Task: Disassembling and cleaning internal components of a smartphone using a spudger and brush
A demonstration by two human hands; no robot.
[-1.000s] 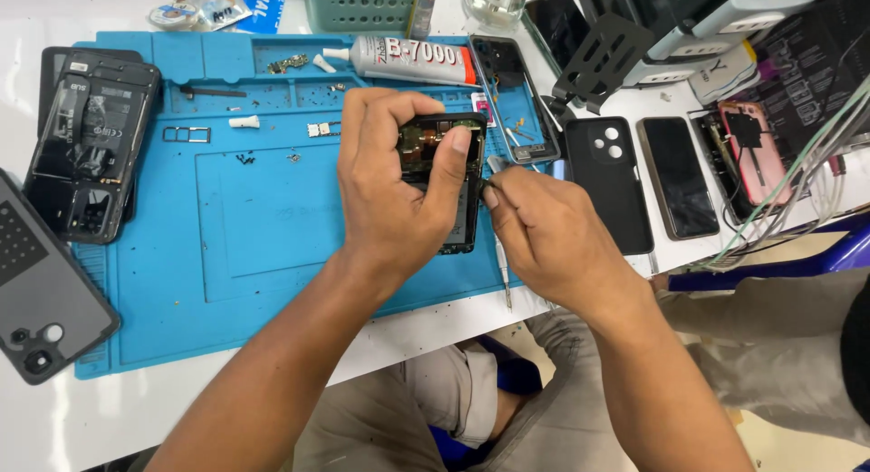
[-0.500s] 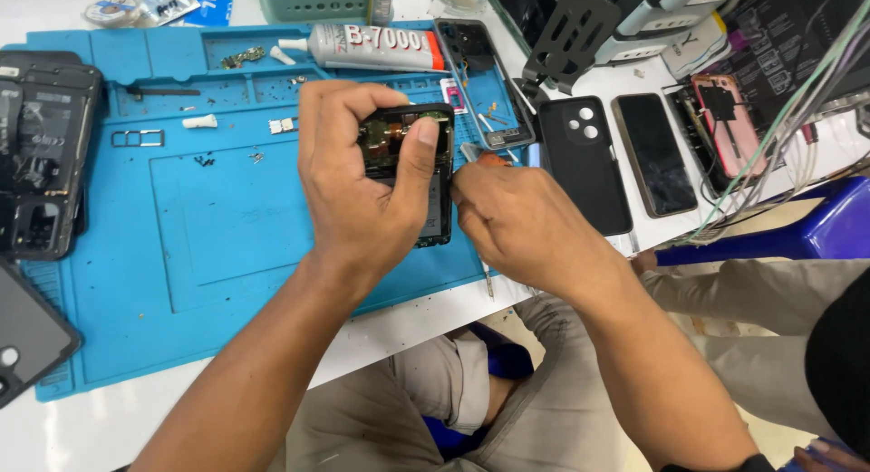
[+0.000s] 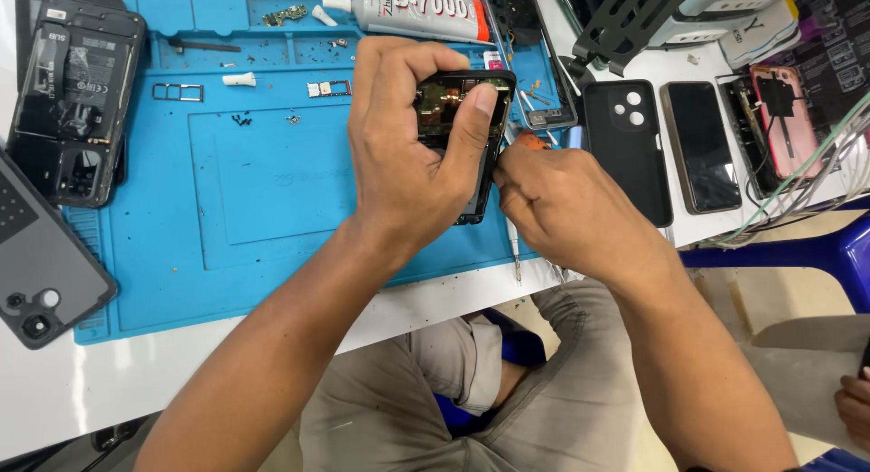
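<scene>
- My left hand (image 3: 408, 164) clamps the opened phone (image 3: 464, 119) from above: thumb pressed along its right edge, fingers curled over its top end. The phone is lifted just off the blue mat (image 3: 227, 182), over the mat's right part.
- The phone's long axis runs from up near the glue tube (image 3: 417, 10) down toward me, leaning a little to the left at its lower end. Its bare circuit board faces up, at the end nearest the tube.
- My right hand (image 3: 566, 209) sits just right of the phone, touching its lower right edge. It is closed around a thin tool (image 3: 513, 241), whose metal shaft pokes down out of my fist toward the desk (image 3: 426, 300) edge.
- So the phone lies up and left of my right grip, and my left hand is the one actually on it.
- An orange-tipped bit (image 3: 535, 142) shows just above my right knuckles; I cannot tell whether it is the same tool.
- Hidden: my left palm covers the phone's middle and left side, and my right fingers cover the spot where the tool meets the frame.
- Right of the phone lie a black phone case (image 3: 625, 155) and a dark phone (image 3: 702, 146), flat and apart from my hands.
</scene>
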